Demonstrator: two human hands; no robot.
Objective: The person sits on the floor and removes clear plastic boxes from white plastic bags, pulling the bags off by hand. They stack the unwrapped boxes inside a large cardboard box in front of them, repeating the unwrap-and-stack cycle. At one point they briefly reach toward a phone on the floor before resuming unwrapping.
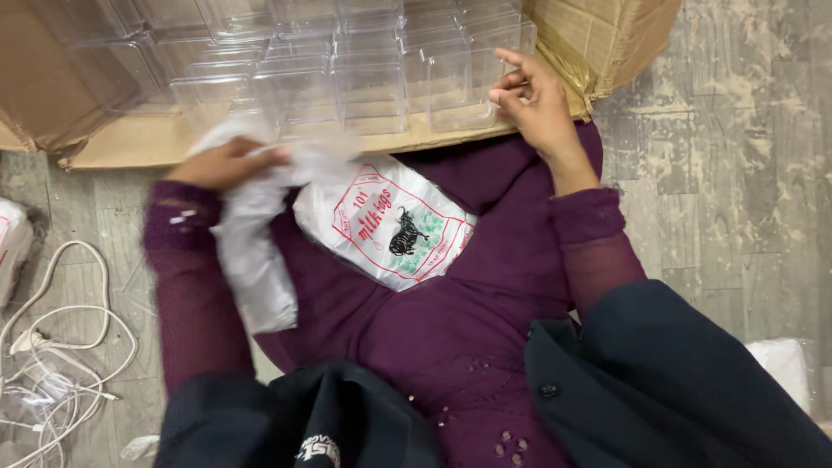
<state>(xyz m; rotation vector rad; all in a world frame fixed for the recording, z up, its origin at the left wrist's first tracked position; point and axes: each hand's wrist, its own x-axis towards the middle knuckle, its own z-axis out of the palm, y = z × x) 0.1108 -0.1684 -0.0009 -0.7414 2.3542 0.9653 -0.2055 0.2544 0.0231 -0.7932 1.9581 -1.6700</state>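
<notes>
My left hand [224,163] grips a crumpled white plastic bag [256,251] that hangs down over my lap. Beside it on my purple clothing lies a stack of flat white plastic bags [386,224] with red and black print. My right hand [536,97] reaches up to the near right corner of an open cardboard box [607,35], fingers touching a clear plastic container [459,82]. The box is packed with several clear rectangular containers [295,61] in rows.
White cables [52,347] lie coiled on the grey floor at the left. A white bag [10,243] shows at the left edge and another white bundle [784,364] at the lower right. Worn grey flooring [737,173] extends to the right of the box.
</notes>
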